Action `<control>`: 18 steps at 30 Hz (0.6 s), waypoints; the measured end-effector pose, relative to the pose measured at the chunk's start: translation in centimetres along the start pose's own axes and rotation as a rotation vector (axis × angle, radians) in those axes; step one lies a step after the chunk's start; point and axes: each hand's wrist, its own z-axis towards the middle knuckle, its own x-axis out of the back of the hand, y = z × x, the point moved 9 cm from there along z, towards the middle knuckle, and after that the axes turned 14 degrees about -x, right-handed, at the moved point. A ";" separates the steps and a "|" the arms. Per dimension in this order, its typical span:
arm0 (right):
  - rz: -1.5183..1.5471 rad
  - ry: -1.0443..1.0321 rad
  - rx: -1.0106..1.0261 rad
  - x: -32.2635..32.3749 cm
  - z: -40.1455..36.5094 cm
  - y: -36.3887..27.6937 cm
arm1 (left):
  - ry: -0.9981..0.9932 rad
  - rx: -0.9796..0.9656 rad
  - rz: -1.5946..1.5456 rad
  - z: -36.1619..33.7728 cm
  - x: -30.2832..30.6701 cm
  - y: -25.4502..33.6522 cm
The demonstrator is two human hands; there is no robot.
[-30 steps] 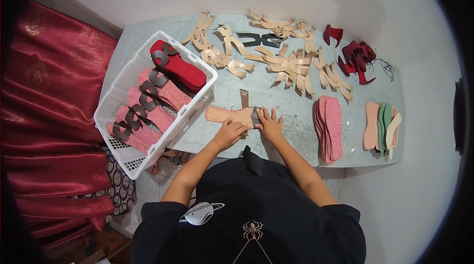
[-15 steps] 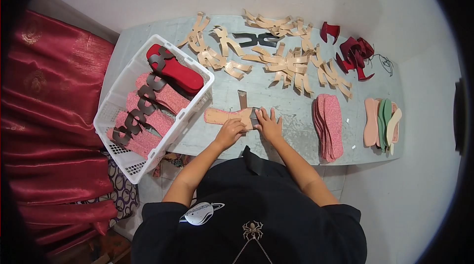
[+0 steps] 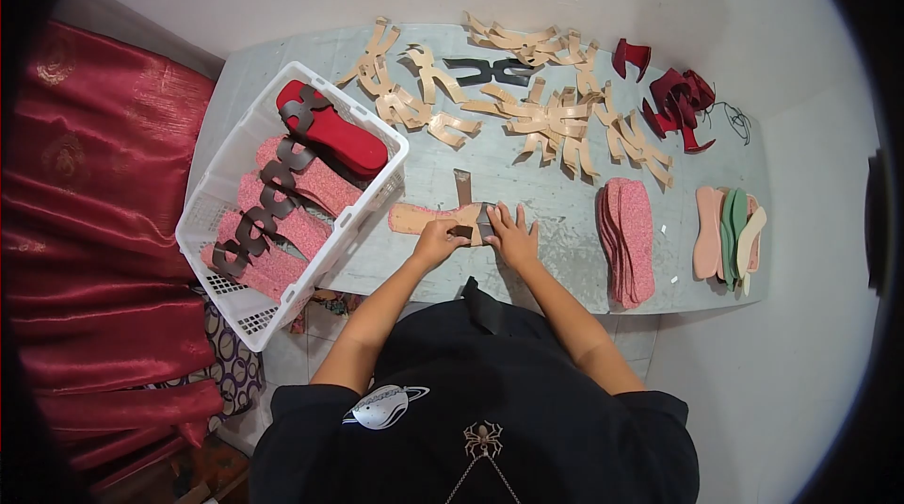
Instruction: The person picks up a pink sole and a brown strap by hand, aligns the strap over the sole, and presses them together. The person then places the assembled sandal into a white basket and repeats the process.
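Note:
A shoe sole lies on the table in front of me, tan face up with a pink edge. Dark brown strap pieces cross its wider right end, and one strap end sticks out past the far edge. My left hand pinches another dark strap end over the sole's near side. With fingers spread, my right hand lies flat on the right end, on the folded dark strap; what is beneath the palm is hidden.
A white basket at left holds pink soles with dark straps and a red one. Beige strap pieces and a black one lie behind. Stacked pink soles, green soles and dark red heel-shaped pieces are at right.
My left hand has moved slightly left and down, and a dark strap end now shows in its fingers over the sole. My right hand stays in place.

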 end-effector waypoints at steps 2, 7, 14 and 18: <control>0.000 0.009 0.003 -0.1 0.0 0.0 | -0.017 0.043 0.019 0.0 -0.1 -0.3; 0.004 0.021 0.007 0.0 0.0 0.0 | 0.033 0.067 -0.036 -0.2 -0.2 -0.4; -0.014 0.037 0.007 -0.1 0.0 0.1 | 0.028 -0.002 0.084 -0.4 -0.1 0.0; -0.044 0.048 0.004 0.0 0.0 0.0 | 0.144 -0.107 -0.023 -0.4 0.2 -0.3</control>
